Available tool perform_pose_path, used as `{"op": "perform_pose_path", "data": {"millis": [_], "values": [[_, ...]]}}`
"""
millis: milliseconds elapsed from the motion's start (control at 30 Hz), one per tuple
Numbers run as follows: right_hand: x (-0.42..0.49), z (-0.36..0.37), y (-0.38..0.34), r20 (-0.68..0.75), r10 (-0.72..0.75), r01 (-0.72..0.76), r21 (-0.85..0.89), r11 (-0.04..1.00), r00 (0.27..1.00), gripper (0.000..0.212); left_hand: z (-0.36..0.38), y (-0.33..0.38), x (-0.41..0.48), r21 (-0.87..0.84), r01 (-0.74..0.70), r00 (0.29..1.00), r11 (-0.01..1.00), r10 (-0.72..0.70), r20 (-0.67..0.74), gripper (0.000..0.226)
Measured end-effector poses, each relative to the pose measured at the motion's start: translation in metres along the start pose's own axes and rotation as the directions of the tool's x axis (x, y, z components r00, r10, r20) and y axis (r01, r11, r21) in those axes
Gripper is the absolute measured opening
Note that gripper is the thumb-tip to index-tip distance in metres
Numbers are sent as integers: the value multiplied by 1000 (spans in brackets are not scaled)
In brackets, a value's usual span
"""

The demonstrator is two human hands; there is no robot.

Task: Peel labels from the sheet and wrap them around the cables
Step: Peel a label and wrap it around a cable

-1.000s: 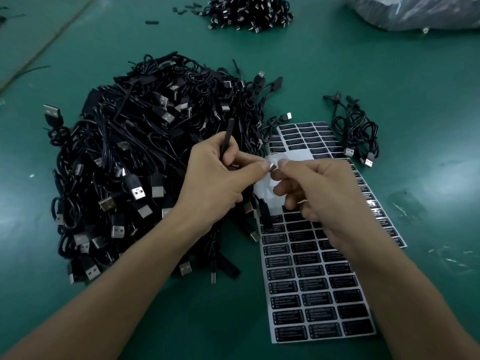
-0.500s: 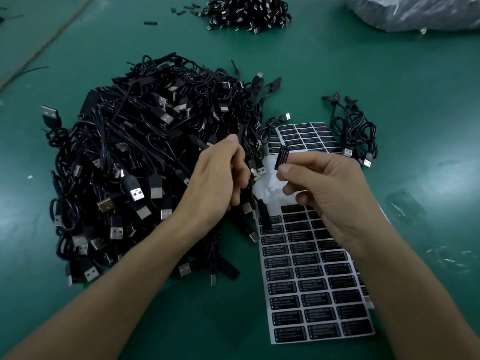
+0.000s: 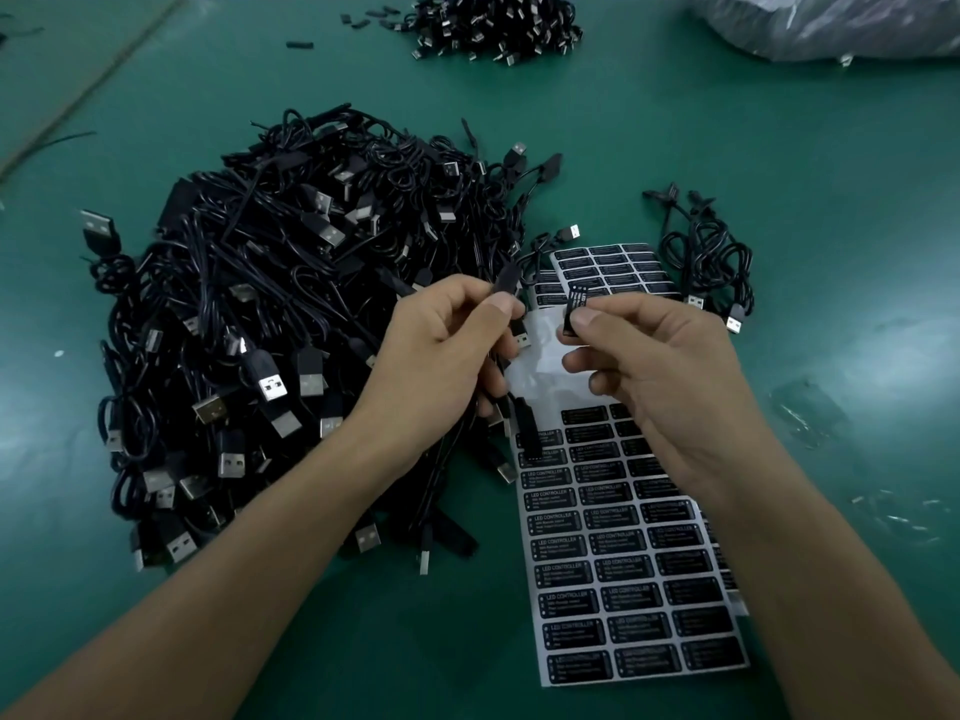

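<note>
A big heap of black USB cables [image 3: 270,324] covers the left half of the green table. My left hand [image 3: 447,356] pinches the slim black module of one cable [image 3: 505,283] between thumb and fingers at the heap's right edge. Just to its right, my right hand [image 3: 654,366] pinches a small peeled black label [image 3: 574,309], held upright between thumb and forefinger. Below both hands lies the label sheet [image 3: 623,579], with rows of black labels and a bare white patch at its top. A second label sheet [image 3: 618,267] lies beyond the hands.
A small bunch of cables [image 3: 711,262] lies right of the far sheet. Another cable pile [image 3: 493,28] sits at the table's back, and a clear plastic bag [image 3: 831,23] at the back right. Bits of clear film [image 3: 810,413] lie to the right.
My hands parted after meeting above the sheet. The right one came away pinching a peeled label, and the left one has taken up a cable module from the heap's edge.
</note>
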State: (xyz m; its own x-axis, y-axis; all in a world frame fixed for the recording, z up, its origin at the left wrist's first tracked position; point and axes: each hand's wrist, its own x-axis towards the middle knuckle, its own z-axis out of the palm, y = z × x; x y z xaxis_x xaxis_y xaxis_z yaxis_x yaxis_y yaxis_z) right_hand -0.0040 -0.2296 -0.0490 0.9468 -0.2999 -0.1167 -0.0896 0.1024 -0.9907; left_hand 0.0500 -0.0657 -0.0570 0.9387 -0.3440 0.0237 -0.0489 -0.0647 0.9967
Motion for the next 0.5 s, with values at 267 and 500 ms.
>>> {"op": "perform_pose_path", "data": {"millis": [267,500], "values": [[-5,5,1,204,-119,176,-289,941,972,9,0,-1,1,13,-18,1000,1000,17,27,19],[-6,4,4,259,-224,325,-463,825,940,21,1,-3,-1,84,-89,994,993,83,72,27]]}}
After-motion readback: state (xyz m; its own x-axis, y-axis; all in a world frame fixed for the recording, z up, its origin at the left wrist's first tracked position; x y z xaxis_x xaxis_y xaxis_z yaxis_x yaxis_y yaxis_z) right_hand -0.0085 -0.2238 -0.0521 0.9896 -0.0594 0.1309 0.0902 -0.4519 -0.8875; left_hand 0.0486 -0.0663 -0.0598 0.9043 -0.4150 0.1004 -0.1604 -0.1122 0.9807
